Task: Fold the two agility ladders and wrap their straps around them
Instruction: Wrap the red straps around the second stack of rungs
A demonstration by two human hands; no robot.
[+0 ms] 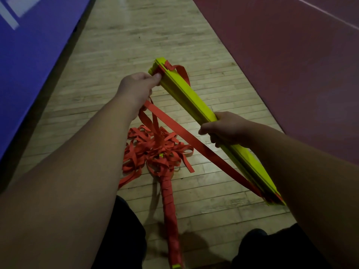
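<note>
- The stack of yellow rungs [194, 98] is being held above the floor, slanting from its far end at upper left down to its near end at lower right.
- The left hand [136, 88] is gripping the far end, its thumb [156, 77] pressing on the top face just beside a red loop; its other fingers are hiding underneath.
- The right hand [223, 129] is clasping the stack near its middle, fingers curling round it.
- A red strap [190, 140] is running straight from under the left hand to the stack's near end.
- The second ladder [171, 210] is lying on the wooden floor [136, 35] below, its near part wound in red, a tangle of loose strap [155, 148] spreading at its far end.
- A blue mat [29, 55] is bordering the floor on the left and a maroon surface [291, 55] on the right.
</note>
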